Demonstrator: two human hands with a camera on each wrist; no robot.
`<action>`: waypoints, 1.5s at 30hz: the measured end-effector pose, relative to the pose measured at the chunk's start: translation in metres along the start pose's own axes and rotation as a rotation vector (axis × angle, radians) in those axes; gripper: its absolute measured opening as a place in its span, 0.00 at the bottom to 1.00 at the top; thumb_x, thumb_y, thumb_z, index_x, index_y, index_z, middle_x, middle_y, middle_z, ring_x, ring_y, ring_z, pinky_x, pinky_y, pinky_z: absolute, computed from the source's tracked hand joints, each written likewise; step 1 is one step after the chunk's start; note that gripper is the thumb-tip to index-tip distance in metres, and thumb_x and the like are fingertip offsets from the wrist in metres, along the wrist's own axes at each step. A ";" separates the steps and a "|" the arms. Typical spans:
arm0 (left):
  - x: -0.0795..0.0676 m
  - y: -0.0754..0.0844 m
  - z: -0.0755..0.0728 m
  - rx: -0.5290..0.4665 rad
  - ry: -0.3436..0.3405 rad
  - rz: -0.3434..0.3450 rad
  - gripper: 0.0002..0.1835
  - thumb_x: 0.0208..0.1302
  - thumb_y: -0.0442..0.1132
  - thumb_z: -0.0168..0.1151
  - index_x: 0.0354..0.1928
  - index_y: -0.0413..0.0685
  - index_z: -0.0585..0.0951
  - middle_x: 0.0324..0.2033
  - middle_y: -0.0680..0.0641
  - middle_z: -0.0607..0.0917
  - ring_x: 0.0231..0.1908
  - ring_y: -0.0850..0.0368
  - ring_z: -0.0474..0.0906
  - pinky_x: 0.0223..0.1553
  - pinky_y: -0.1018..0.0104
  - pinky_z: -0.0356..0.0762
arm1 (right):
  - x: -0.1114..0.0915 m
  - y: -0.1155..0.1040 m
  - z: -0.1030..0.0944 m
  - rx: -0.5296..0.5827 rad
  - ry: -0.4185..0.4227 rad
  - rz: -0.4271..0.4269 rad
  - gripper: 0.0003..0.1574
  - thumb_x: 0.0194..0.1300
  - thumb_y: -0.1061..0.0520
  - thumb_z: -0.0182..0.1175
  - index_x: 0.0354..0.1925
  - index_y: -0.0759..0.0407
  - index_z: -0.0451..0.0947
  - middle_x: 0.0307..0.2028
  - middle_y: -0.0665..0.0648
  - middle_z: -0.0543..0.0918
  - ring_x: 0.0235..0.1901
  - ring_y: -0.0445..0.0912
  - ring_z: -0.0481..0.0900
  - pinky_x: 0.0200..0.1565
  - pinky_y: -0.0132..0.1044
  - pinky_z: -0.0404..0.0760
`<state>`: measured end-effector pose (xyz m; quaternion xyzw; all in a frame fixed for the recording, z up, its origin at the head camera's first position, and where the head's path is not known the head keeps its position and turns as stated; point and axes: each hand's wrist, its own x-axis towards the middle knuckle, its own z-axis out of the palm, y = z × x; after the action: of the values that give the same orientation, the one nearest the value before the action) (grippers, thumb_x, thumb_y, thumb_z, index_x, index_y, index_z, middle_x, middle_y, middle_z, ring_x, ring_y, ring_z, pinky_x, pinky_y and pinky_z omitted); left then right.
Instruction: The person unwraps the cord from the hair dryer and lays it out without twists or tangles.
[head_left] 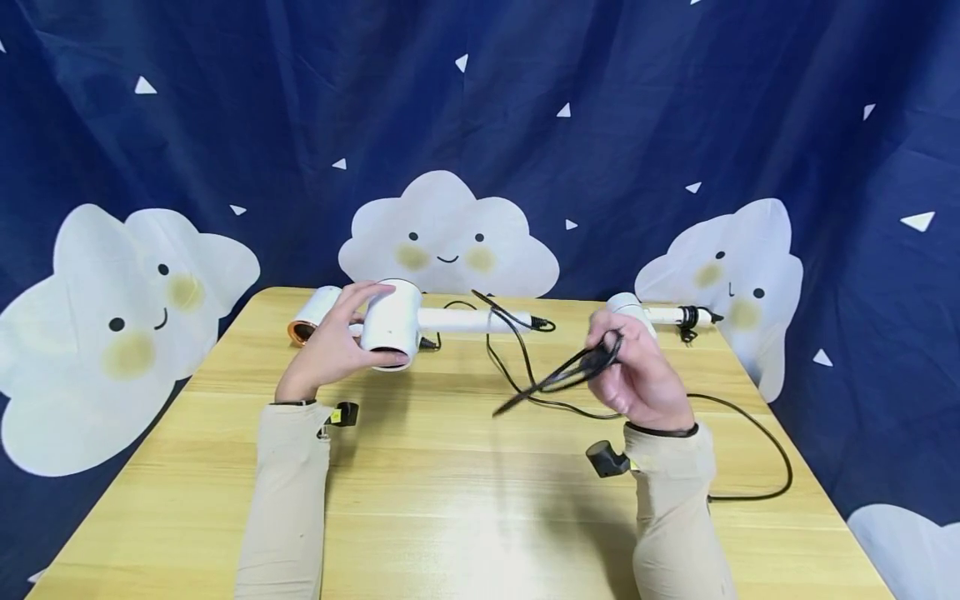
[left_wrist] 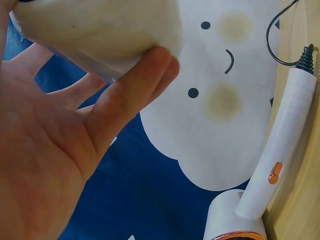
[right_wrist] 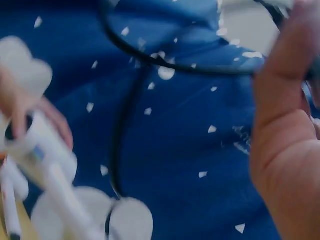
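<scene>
Head view shows the left hand gripping a white hair dryer round its barrel, thumb and fingers spread wide, over the far part of the wooden table, presumably to steady it while the cord is handled. The right hand holds a looped black cord, seemingly bunched to gather slack, though blur hides the exact finger grip. Just beyond the left hand lies a copper-rimmed dryer; no container shows.
</scene>
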<state>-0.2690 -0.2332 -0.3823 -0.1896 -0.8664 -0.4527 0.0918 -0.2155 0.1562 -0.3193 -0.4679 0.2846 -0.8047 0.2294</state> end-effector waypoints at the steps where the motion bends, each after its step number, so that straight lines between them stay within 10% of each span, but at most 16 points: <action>1: 0.000 0.000 -0.001 -0.008 0.013 -0.005 0.53 0.35 0.51 0.85 0.68 0.72 0.68 0.70 0.53 0.62 0.51 0.42 0.78 0.46 0.53 0.80 | 0.000 0.001 -0.001 -0.048 0.010 0.056 0.16 0.77 0.64 0.40 0.51 0.69 0.73 0.24 0.54 0.85 0.10 0.45 0.56 0.08 0.33 0.51; 8: -0.003 0.005 -0.006 -0.096 0.065 -0.001 0.52 0.34 0.45 0.86 0.66 0.74 0.69 0.69 0.57 0.62 0.53 0.42 0.78 0.41 0.58 0.81 | 0.000 0.006 -0.013 -0.352 0.296 0.440 0.10 0.74 0.65 0.47 0.52 0.56 0.64 0.16 0.47 0.81 0.14 0.38 0.74 0.17 0.31 0.67; 26: -0.007 0.022 -0.013 -0.303 0.070 0.117 0.55 0.35 0.26 0.83 0.69 0.57 0.68 0.70 0.56 0.61 0.48 0.50 0.81 0.35 0.64 0.85 | -0.005 0.057 -0.070 -0.790 0.575 0.785 0.16 0.67 0.54 0.63 0.41 0.69 0.77 0.24 0.56 0.85 0.23 0.43 0.82 0.35 0.44 0.86; 35: -0.011 0.026 -0.014 -0.381 -0.036 0.204 0.58 0.29 0.21 0.82 0.70 0.46 0.66 0.71 0.48 0.61 0.60 0.53 0.70 0.49 0.72 0.79 | -0.010 0.066 -0.090 -0.615 0.939 0.501 0.04 0.67 0.66 0.59 0.38 0.66 0.72 0.24 0.52 0.86 0.26 0.39 0.85 0.33 0.31 0.85; 39: -0.011 0.027 -0.012 -0.366 -0.122 0.150 0.58 0.31 0.24 0.83 0.70 0.51 0.66 0.72 0.51 0.60 0.55 0.54 0.77 0.46 0.69 0.82 | -0.011 0.061 -0.091 -0.521 1.031 0.308 0.06 0.69 0.65 0.57 0.33 0.64 0.74 0.26 0.49 0.85 0.27 0.34 0.82 0.28 0.27 0.82; 45: -0.010 0.022 -0.008 -0.360 -0.223 0.077 0.55 0.33 0.28 0.84 0.69 0.55 0.67 0.73 0.54 0.57 0.51 0.48 0.80 0.44 0.62 0.84 | -0.004 0.049 -0.088 -0.331 1.077 0.246 0.13 0.72 0.55 0.58 0.30 0.58 0.80 0.23 0.51 0.86 0.22 0.36 0.82 0.26 0.22 0.78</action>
<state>-0.2507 -0.2303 -0.3646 -0.2850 -0.7685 -0.5724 -0.0227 -0.2859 0.1442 -0.3903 0.0146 0.5356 -0.8416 0.0677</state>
